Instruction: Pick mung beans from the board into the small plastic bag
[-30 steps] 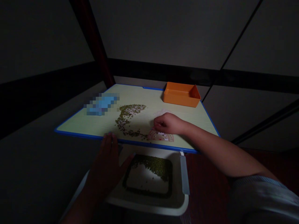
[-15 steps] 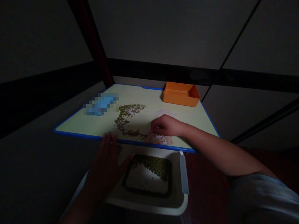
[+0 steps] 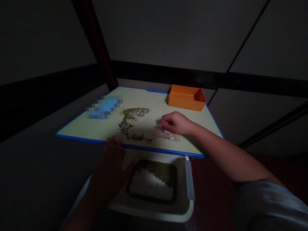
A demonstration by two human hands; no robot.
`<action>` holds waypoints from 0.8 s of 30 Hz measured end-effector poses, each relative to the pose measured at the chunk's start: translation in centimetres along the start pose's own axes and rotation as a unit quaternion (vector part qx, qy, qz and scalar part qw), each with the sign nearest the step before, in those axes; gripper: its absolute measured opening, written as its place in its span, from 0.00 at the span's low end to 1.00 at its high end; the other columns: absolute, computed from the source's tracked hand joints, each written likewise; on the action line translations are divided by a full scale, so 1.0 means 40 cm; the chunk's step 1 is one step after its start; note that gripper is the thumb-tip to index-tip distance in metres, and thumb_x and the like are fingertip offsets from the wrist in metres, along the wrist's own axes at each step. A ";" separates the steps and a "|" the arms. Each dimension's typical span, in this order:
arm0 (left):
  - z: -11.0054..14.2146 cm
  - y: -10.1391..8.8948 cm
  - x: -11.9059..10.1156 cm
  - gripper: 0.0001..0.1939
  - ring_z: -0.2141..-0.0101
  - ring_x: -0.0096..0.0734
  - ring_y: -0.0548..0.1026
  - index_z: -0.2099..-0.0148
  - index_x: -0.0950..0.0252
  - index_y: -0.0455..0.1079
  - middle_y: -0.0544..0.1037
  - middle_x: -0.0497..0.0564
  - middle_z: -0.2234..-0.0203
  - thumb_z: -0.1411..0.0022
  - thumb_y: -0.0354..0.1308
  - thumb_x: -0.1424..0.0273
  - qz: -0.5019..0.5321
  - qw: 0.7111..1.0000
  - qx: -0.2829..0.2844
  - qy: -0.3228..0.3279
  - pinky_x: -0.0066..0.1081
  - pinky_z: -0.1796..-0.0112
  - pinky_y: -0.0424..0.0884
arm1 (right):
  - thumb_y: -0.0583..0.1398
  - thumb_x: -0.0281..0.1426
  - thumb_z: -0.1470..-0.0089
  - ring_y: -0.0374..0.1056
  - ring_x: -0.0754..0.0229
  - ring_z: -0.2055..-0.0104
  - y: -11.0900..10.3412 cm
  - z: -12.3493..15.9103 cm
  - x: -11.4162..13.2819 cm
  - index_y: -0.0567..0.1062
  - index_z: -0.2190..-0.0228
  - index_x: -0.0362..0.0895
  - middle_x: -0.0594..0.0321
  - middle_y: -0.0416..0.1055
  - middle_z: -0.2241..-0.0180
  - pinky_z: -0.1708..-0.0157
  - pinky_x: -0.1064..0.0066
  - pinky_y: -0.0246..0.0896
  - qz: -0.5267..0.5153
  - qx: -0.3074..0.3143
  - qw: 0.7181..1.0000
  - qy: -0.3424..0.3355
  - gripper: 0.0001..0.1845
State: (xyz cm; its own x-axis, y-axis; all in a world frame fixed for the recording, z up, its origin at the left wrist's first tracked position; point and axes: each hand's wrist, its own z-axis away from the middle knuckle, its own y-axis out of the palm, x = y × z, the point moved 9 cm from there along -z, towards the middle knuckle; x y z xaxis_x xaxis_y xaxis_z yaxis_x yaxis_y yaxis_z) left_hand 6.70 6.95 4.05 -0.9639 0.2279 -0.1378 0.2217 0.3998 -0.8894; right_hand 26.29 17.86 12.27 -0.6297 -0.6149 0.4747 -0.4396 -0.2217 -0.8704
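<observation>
One board [image 3: 79, 130], pale with a blue rim, carries the upper things, its near left corner jutting out at the left. Near its left edge lies one blue thing [image 3: 104, 108], blurred into squares, so what it is cannot be told. One dark red post [image 3: 96, 41] rises beyond the far left corner. The left hand [image 3: 109, 168] is at the near edge, left of the middle, its fingers out straight and close together with the tips at the rim, the thumb spread apart; it grips nothing that shows. That hand and its forearm hide much of the left side of the one tub [image 3: 185, 218], which sits below the near edge, the board covering its far part. Right of the blue thing, green beans [image 3: 136, 113] form one curved band, open to the right, running from the middle of the board down towards the near edge; they are too many to count. More beans [image 3: 163, 171] lie in the tub, heaped at its far right, with a thin line round its floor and a few loose ones in the middle. One protractor [image 3: 171, 136] lies right of the band, near the near edge. The right hand [image 3: 176, 123] is curled nearly closed, its fingertips pinching the protractor's far left part and hiding some of it. One orange box [image 3: 186, 103], open at the top, stands at the far right corner, beyond that hand. One pale clip [image 3: 190, 180] is at the tub's right side. One sleeve [image 3: 271, 202] shows at the lower right.
</observation>
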 end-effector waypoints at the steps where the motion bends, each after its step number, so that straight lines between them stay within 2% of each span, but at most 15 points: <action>1: 0.001 0.001 0.000 0.49 0.33 0.61 0.49 0.31 0.79 0.41 0.53 0.76 0.35 0.39 0.41 0.43 -0.001 1.000 -0.001 0.000 0.55 0.39 0.56 | 0.57 0.30 0.43 0.50 0.69 0.77 -0.001 -0.001 -0.005 0.68 0.79 0.41 0.69 0.58 0.81 0.73 0.70 0.40 0.002 0.000 1.000 0.006 0.13; 4: 0.003 0.002 0.001 0.49 0.33 0.61 0.49 0.31 0.79 0.41 0.52 0.77 0.35 0.39 0.40 0.43 -0.006 1.000 -0.005 -0.002 0.55 0.40 0.57 | 0.57 0.30 0.44 0.49 0.69 0.77 0.009 -0.003 -0.011 0.67 0.79 0.41 0.70 0.57 0.82 0.73 0.70 0.39 0.004 0.017 1.000 0.012 0.13; 11: 0.006 0.003 0.000 0.48 0.33 0.59 0.47 0.30 0.75 0.35 0.50 0.74 0.33 0.38 0.41 0.44 -0.003 1.000 -0.008 0.006 0.55 0.39 0.55 | 0.58 0.29 0.46 0.48 0.70 0.77 0.031 0.001 0.000 0.62 0.82 0.42 0.72 0.54 0.83 0.73 0.71 0.39 -0.049 0.054 0.997 -0.038 0.16; 24: 0.003 0.000 0.001 0.49 0.33 0.58 0.48 0.31 0.77 0.41 0.51 0.74 0.33 0.39 0.41 0.43 0.006 1.000 0.004 -0.019 0.54 0.39 0.55 | 0.58 0.29 0.48 0.48 0.70 0.78 0.041 0.006 0.007 0.62 0.82 0.42 0.72 0.54 0.83 0.73 0.71 0.39 -0.090 0.081 0.991 -0.055 0.14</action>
State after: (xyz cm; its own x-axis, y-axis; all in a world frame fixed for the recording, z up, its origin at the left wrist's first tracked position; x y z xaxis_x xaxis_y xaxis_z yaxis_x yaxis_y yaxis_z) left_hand 6.66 6.85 4.01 -0.9659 0.1991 -0.1654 0.2329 0.3899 -0.8909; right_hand 25.57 17.13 10.93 -0.4719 -0.6312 0.6155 -0.4241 -0.4496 -0.7862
